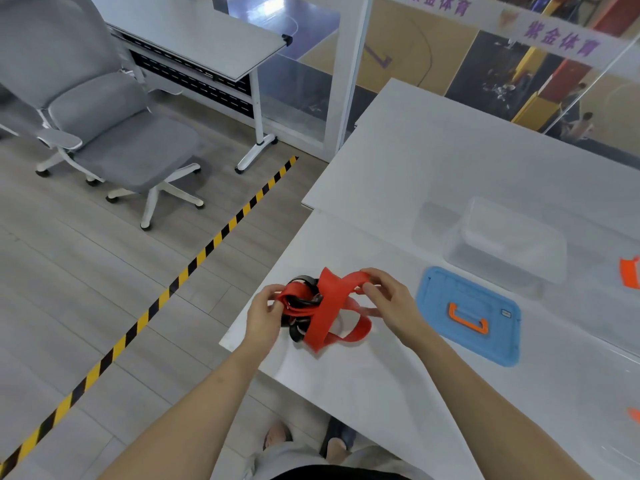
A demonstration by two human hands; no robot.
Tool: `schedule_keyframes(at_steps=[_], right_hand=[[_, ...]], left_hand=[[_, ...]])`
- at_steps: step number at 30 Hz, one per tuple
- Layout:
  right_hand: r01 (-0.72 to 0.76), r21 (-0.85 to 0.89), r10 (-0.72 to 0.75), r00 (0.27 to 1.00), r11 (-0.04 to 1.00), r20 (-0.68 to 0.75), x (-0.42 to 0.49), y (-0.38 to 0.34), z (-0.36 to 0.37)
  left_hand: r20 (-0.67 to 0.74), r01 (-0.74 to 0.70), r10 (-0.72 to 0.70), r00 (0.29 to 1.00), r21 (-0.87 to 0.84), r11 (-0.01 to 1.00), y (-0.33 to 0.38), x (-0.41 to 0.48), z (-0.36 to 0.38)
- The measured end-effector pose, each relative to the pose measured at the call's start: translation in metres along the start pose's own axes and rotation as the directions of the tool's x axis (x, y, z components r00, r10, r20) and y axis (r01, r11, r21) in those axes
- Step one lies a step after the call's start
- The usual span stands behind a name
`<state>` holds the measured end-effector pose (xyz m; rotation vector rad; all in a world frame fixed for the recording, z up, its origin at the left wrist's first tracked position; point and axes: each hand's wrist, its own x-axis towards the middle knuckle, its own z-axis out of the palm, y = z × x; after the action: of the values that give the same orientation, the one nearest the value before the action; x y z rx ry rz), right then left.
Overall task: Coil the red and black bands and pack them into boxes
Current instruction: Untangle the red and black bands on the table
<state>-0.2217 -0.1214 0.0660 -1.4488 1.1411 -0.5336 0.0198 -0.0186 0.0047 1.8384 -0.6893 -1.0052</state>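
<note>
Box [512,237] stands uncovered (blue lid [467,317] beside it); left hand [263,317], right hand [391,301] fingers [372,289] pinch red band [329,306].

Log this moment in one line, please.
left hand: grips flat red rubber band; right hand: pinches same band; flat black rubber band: entangled

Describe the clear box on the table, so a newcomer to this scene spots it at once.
On the white table, look just right of the right hand pinching the red band: a flat blue lid with an orange handle lies there. The clear box stands directly beyond that lid. It alone is see-through and tall-sided; it looks lidless.
</note>
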Motion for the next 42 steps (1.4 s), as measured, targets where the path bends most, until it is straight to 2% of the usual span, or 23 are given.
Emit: schedule_keyframes(at_steps=[3,5,8,10,13,16,20,22,24,27,30,32,35,36,39,42], right_hand=[[-0.046,-0.198,0.058,0.997,0.979,0.053,-0.009,0.029,0.001],[-0.078,-0.303,0.117,0.987,0.950,0.111,-0.015,0.046,-0.001],[-0.065,-0.348,0.110,0.988,0.935,0.110,-0.019,0.053,-0.006],[-0.080,-0.316,0.089,0.996,0.945,0.014,-0.018,0.052,-0.010],[-0.077,-0.349,0.057,0.996,0.934,-0.068,-0.021,0.051,-0.019],[-0.059,-0.434,0.077,0.997,0.899,0.023,-0.025,0.055,-0.027],[-0.038,-0.561,0.123,0.986,0.827,0.115,-0.017,0.050,-0.024],[-0.074,-0.578,0.178,0.976,0.812,0.126,-0.010,0.042,-0.017],[-0.154,-0.538,0.222,0.973,0.829,0.065,-0.002,0.032,-0.008],[-0.207,-0.575,0.221,0.974,0.792,-0.046,0.013,0.021,0.013],[-0.168,-0.632,0.192,0.981,0.756,-0.030,0.027,0.024,0.033],[-0.118,-0.666,0.193,0.980,0.736,0.040,0.029,0.026,0.043],[0.031,-0.787,0.156,0.975,0.616,0.160,0.023,0.032,0.046],[0.043,-0.789,0.133,0.979,0.612,0.157,0.020,0.036,0.045],[0.035,-0.671,0.029,0.996,0.740,0.083,0.013,0.043,0.036],[0.152,-0.577,-0.102,0.988,0.802,0.117,0.007,0.032,0.029]], left_hand=[[0.095,-0.039,0.022,0.995,0.185,0.982,-0.026,0.008,-0.006],[0.103,-0.020,-0.005,0.995,0.245,0.969,-0.050,0.016,-0.007],[0.101,0.021,-0.057,0.993,0.327,0.945,-0.037,0.002,-0.010],[0.114,0.011,-0.058,0.992,0.377,0.926,-0.034,-0.003,-0.009],[0.149,-0.091,0.032,0.988,0.410,0.908,-0.032,-0.003,-0.005],[0.213,-0.138,0.055,0.975,0.397,0.908,-0.030,-0.008,0.001],[0.250,-0.089,-0.008,0.968,0.377,0.922,-0.030,-0.014,0.012],[0.245,-0.072,-0.021,0.969,0.367,0.928,-0.029,-0.014,0.018],[0.228,-0.089,0.000,0.974,0.380,0.921,-0.028,-0.014,0.024],[0.236,-0.123,0.021,0.972,0.425,0.897,-0.030,-0.015,0.025],[0.246,-0.149,0.036,0.969,0.458,0.876,-0.032,-0.017,0.023],[0.251,-0.154,0.036,0.967,0.470,0.869,-0.032,-0.017,0.021],[0.271,-0.186,0.045,0.962,0.520,0.834,-0.034,-0.016,0.017],[0.268,-0.195,0.051,0.962,0.546,0.814,-0.035,-0.015,0.016],[0.268,-0.189,0.034,0.963,0.580,0.792,-0.036,-0.010,0.012],[0.288,-0.197,0.034,0.957,0.561,0.804,-0.036,-0.005,0.012]])
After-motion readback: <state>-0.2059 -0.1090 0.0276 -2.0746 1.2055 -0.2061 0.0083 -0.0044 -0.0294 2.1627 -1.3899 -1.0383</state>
